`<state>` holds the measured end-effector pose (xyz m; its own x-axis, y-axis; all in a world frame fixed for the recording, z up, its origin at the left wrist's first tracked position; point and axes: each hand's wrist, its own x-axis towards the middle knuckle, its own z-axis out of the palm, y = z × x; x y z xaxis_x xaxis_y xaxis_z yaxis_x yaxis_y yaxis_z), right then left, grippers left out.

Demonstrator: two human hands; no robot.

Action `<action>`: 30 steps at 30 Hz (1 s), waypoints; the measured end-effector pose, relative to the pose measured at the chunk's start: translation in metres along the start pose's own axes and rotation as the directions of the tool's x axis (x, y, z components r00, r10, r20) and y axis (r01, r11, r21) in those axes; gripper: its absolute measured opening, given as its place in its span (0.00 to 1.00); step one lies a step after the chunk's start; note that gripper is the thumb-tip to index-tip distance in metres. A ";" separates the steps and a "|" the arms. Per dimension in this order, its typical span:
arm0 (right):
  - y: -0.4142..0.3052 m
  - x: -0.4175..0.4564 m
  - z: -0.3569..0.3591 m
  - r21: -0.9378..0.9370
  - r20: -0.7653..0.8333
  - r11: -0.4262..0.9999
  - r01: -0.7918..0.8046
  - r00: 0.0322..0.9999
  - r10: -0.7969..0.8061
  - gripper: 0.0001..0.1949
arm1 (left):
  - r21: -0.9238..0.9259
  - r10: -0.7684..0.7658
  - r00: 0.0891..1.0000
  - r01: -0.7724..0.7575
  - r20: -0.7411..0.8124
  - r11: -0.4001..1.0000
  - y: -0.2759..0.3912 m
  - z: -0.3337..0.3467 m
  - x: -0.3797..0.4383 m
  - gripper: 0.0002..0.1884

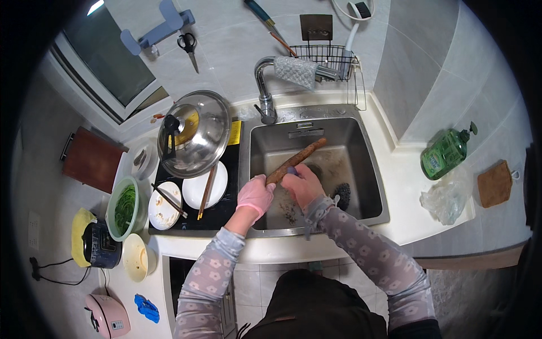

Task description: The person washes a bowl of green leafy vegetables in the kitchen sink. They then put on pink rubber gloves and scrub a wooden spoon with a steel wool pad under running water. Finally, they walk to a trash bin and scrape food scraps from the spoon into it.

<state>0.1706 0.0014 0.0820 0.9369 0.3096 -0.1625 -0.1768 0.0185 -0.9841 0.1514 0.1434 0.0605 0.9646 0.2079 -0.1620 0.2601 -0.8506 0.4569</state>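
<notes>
A long brown root (301, 156), like a Chinese yam, lies slantwise over the stainless steel sink (372, 169). My left hand (255, 195), in a pink glove, grips its near end. Close beside the root is my right hand (305, 186), closed around a small purple tool (292, 170) that looks like a peeler; most of it is hidden by my fingers. Dark brown scraps (288, 212) lie on the sink floor beneath my hands. A dark mesh scourer (342, 196) rests in the sink, right of my right hand.
The faucet (265, 91) rises behind the sink. To the left, a glass lid (199, 135), plates with chopsticks (206, 193) and a bowl of greens (127, 207) crowd the cooktop area. A green soap bottle (444, 154) and a plastic bag (446, 199) stand right.
</notes>
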 end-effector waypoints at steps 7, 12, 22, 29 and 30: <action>0.011 -0.048 0.020 -0.292 0.203 0.914 0.283 0.952 -0.230 0.10 | 0.020 -0.053 0.998 0.054 -0.042 0.998 0.004 0.004 0.016 0.16; 0.028 -0.077 0.041 -0.265 0.322 0.803 0.534 0.834 -0.449 0.08 | 0.023 -0.068 0.997 0.069 -0.041 0.997 0.004 0.001 0.013 0.15; 0.019 -0.084 0.054 -0.421 0.241 0.519 0.744 0.643 -0.727 0.10 | 0.042 -0.084 0.996 0.085 -0.014 0.996 0.005 0.001 0.011 0.16; 0.016 -0.094 0.063 -0.433 0.341 0.362 0.826 0.522 -0.782 0.11 | 0.023 -0.082 0.997 0.082 0.002 0.996 0.013 -0.001 0.007 0.16; 0.016 -0.096 0.064 -0.447 0.346 0.339 0.828 0.509 -0.788 0.11 | 0.025 -0.088 0.996 0.088 -0.001 0.996 0.013 -0.001 0.005 0.16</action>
<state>0.0584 0.0326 0.0865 0.5122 0.4718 0.7176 0.8504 -0.1619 -0.5006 0.1601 0.1336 0.0661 0.9380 0.2826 -0.2005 0.3428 -0.8410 0.4186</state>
